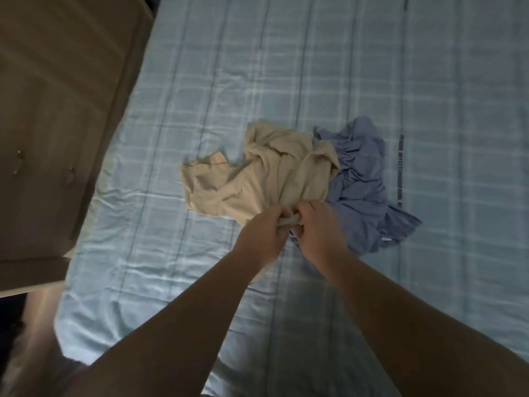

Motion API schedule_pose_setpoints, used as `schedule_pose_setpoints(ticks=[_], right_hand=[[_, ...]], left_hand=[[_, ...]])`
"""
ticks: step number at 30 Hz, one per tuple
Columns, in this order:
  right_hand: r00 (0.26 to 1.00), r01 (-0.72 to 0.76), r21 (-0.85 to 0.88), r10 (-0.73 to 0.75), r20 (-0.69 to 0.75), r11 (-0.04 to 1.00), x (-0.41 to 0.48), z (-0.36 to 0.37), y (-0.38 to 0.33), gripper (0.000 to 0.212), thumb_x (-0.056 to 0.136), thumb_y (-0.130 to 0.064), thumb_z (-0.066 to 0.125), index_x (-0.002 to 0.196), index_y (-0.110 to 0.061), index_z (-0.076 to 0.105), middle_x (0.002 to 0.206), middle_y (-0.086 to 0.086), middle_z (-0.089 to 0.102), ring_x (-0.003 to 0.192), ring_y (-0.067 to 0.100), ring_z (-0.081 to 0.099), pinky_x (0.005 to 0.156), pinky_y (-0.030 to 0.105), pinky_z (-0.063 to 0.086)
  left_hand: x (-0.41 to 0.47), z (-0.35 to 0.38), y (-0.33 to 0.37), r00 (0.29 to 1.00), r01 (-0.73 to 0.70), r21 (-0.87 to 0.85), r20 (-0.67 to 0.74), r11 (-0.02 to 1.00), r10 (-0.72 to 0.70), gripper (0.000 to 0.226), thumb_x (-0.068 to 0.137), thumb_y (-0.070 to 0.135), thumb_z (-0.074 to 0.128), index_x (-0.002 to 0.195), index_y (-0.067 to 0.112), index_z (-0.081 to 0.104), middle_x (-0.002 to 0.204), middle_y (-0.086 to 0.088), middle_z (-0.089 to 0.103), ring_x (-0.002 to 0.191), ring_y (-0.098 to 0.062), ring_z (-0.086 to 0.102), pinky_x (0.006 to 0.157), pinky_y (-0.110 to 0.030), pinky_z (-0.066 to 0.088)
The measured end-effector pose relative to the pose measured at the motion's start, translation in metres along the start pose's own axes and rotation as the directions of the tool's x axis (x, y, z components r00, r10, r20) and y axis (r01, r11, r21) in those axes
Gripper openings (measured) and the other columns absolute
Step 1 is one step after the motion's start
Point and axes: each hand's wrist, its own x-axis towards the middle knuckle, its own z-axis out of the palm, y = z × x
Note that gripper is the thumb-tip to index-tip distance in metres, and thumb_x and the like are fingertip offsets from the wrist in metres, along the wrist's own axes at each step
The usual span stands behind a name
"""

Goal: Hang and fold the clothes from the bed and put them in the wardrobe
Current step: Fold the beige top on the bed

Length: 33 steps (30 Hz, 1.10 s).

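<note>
Side by side, left hand (263,233) and right hand (315,224) pinch the near edge of the beige garment (252,179), whose bulk lies beyond the grip, leftward.

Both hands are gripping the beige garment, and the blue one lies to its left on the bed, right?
Not quite. The left hand and right hand do grip the beige garment, but the blue one lies to its right on the bed, as the head view shows.
</note>
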Motion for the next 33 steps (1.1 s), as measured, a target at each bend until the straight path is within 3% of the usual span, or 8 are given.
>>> schedule_pose_setpoints(ticks=[3,7,12,17,20,23,27,33], right_hand=[[0.993,0.101,-0.026,-0.103,-0.057,0.995,-0.028,-0.023,-0.013,0.018,0.080,-0.021,0.070,0.087,-0.016,0.053,0.086,0.007,0.055,0.080,0.029,0.052,0.066,0.035,0.035],[0.966,0.190,-0.091,-0.203,-0.160,0.978,-0.078,-0.061,-0.034,0.017,0.078,-0.029,0.064,0.088,-0.018,0.056,0.090,0.006,0.051,0.083,0.028,0.048,0.067,0.038,0.039],[0.928,0.236,-0.062,-0.244,-0.280,0.970,-0.151,-0.096,-0.070,0.022,0.070,-0.018,0.065,0.090,-0.013,0.057,0.104,0.006,0.057,0.093,0.028,0.051,0.080,0.038,0.039],[0.923,0.232,0.092,-0.189,-0.335,0.968,-0.228,-0.141,-0.126,0.008,0.082,-0.012,0.055,0.088,-0.016,0.053,0.076,-0.001,0.055,0.075,0.022,0.047,0.084,0.035,0.037],[0.949,0.205,0.220,-0.139,-0.283,0.954,-0.271,-0.175,-0.154,0.015,0.091,-0.011,0.053,0.104,-0.018,0.052,0.084,-0.002,0.059,0.075,0.017,0.053,0.066,0.030,0.036],[0.943,0.227,0.226,-0.156,-0.293,0.947,-0.306,-0.208,-0.168,0.025,0.093,-0.008,0.051,0.116,-0.018,0.054,0.096,-0.004,0.061,0.081,0.012,0.052,0.067,0.021,0.031],[0.914,0.288,0.183,-0.212,-0.346,0.940,-0.346,-0.247,-0.177,0.028,0.091,-0.013,0.048,0.114,-0.024,0.057,0.108,0.000,0.062,0.092,0.011,0.055,0.075,0.022,0.034],[0.890,0.284,0.134,-0.209,-0.405,0.949,-0.376,-0.301,-0.183,0.026,0.093,-0.008,0.051,0.113,-0.022,0.061,0.097,-0.009,0.062,0.090,0.012,0.055,0.072,0.021,0.033]], left_hand=[[-0.042,-0.029,0.022,1.000,-0.016,-0.047,-0.018,0.999,0.015,0.016,0.086,0.016,0.057,0.090,0.031,0.060,0.078,0.012,0.060,0.073,-0.003,0.056,0.063,-0.024,0.042],[-0.101,-0.066,0.050,0.995,0.008,-0.142,0.104,0.990,0.007,0.023,0.085,0.014,0.048,0.085,0.034,0.061,0.078,0.007,0.065,0.078,-0.015,0.064,0.072,-0.038,0.053],[-0.175,-0.107,0.090,0.973,-0.159,-0.118,0.147,0.980,0.176,0.015,0.082,0.015,0.051,0.089,0.020,0.063,0.084,-0.005,0.065,0.082,-0.019,0.059,0.076,-0.031,0.047],[-0.262,-0.152,0.114,0.951,-0.293,-0.023,0.096,0.956,0.294,0.031,0.080,0.007,0.051,0.100,0.027,0.064,0.091,0.007,0.066,0.083,-0.009,0.060,0.074,-0.021,0.046],[-0.306,-0.175,0.119,0.944,-0.330,0.190,0.040,0.925,0.328,0.044,0.084,0.009,0.053,0.115,0.038,0.059,0.101,0.015,0.065,0.089,-0.006,0.058,0.079,-0.024,0.045],[-0.341,-0.189,0.124,0.935,-0.332,0.257,-0.041,0.907,0.354,0.039,0.090,0.015,0.053,0.122,0.036,0.053,0.105,0.009,0.067,0.092,-0.014,0.060,0.082,-0.033,0.048],[-0.375,-0.206,0.147,0.903,-0.366,0.299,-0.114,0.882,0.413,0.012,0.090,0.031,0.065,0.102,0.031,0.064,0.093,0.010,0.066,0.090,-0.013,0.061,0.076,-0.031,0.046],[-0.406,-0.225,0.173,0.873,-0.383,0.143,-0.266,0.913,0.408,0.022,0.088,0.043,0.070,0.086,0.021,0.066,0.078,0.007,0.062,0.073,-0.001,0.055,0.058,-0.013,0.033]])
